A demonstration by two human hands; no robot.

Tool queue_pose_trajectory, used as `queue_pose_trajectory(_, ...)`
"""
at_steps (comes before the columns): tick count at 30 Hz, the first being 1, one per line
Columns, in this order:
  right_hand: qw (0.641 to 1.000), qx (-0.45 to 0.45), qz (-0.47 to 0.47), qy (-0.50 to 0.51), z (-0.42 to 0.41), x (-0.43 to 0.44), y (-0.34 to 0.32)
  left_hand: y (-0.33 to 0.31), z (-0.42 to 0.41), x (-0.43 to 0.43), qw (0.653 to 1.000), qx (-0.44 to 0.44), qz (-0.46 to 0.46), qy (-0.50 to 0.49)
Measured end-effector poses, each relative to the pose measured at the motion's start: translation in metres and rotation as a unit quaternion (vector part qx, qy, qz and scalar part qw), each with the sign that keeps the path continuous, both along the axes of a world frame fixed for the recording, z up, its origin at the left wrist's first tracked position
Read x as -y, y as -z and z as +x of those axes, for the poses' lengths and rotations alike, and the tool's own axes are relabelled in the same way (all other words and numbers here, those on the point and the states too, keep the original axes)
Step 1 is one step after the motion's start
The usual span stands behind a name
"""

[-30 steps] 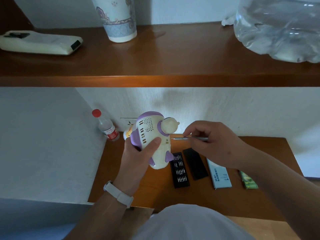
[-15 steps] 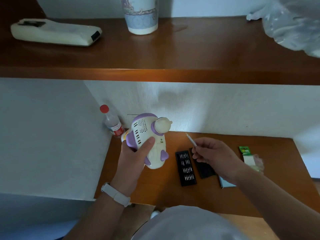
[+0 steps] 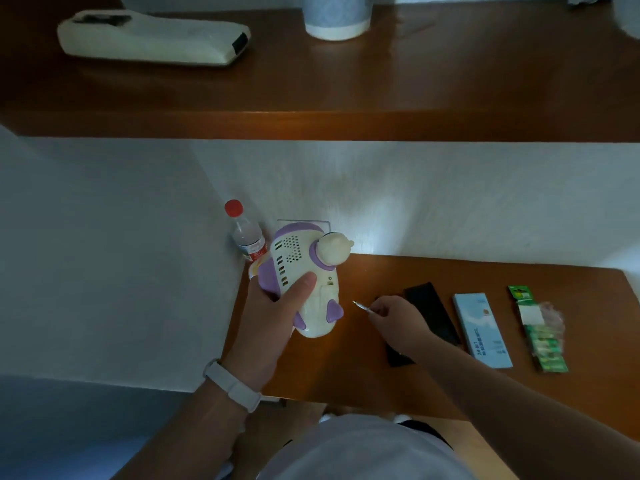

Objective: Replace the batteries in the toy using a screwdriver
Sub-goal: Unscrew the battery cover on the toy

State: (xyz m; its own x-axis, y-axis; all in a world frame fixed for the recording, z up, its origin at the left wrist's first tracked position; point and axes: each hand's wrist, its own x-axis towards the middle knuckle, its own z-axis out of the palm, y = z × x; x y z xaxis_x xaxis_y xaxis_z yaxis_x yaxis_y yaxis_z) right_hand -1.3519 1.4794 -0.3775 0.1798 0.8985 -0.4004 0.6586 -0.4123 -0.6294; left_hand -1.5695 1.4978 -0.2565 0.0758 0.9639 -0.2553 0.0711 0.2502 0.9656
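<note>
My left hand (image 3: 277, 313) grips a white and purple toy (image 3: 304, 275) above the left end of the wooden table (image 3: 346, 368), its underside turned up and my thumb across it. My right hand (image 3: 394, 318) pinches a thin silver screwdriver (image 3: 361, 305), tip pointing up-left, a short way right of the toy and low over the table. The hand covers most of the black bit tray (image 3: 398, 358). A green pack of batteries (image 3: 540, 330) lies at the table's right side.
A black lid (image 3: 429, 311) and a light blue box (image 3: 483, 330) lie between my right hand and the batteries. A red-capped bottle (image 3: 244, 232) stands in the left corner. A wooden shelf (image 3: 311, 98) overhangs, bearing a white device (image 3: 152, 39) and a cup (image 3: 336, 15).
My right hand drew the screwdriver away from the toy's underside and dropped down toward the table, over the bit tray. The toy stays gripped in my left hand. The camera tilted down and right.
</note>
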Motion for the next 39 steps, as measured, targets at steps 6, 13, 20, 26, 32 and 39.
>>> queue_pose_trajectory(6, 0.995, 0.084, -0.053, -0.021, -0.017, -0.004, 0.045, 0.000, -0.018, 0.006, 1.000, -0.003, -0.005, 0.001)
queue_pose_trajectory(13, 0.988, 0.130, -0.078, -0.030, -0.028, -0.011, 0.075, 0.002, -0.035, 0.007, 1.000, -0.022, -0.006, 0.003)
queue_pose_trajectory(20, 0.984, 0.148, -0.083, -0.053, -0.028, -0.017, 0.080, 0.004, -0.036, 0.006, 1.000, -0.026, -0.010, -0.005)
queue_pose_trajectory(26, 0.984, 0.143, -0.066, -0.083, -0.025, -0.014, 0.051, 0.005, -0.025, 0.006, 1.000, -0.013, -0.008, -0.004)
queue_pose_trajectory(32, 0.991, 0.120, 0.042, -0.045, -0.009, -0.003, -0.025, 0.008, -0.005, 0.004, 1.000, 0.021, -0.003, 0.000)
queue_pose_trajectory(39, 0.979, -0.060, 0.197, 0.010, 0.016, 0.025, -0.115, 0.007, 0.034, 0.008, 0.999, 0.040, 0.006, 0.036)
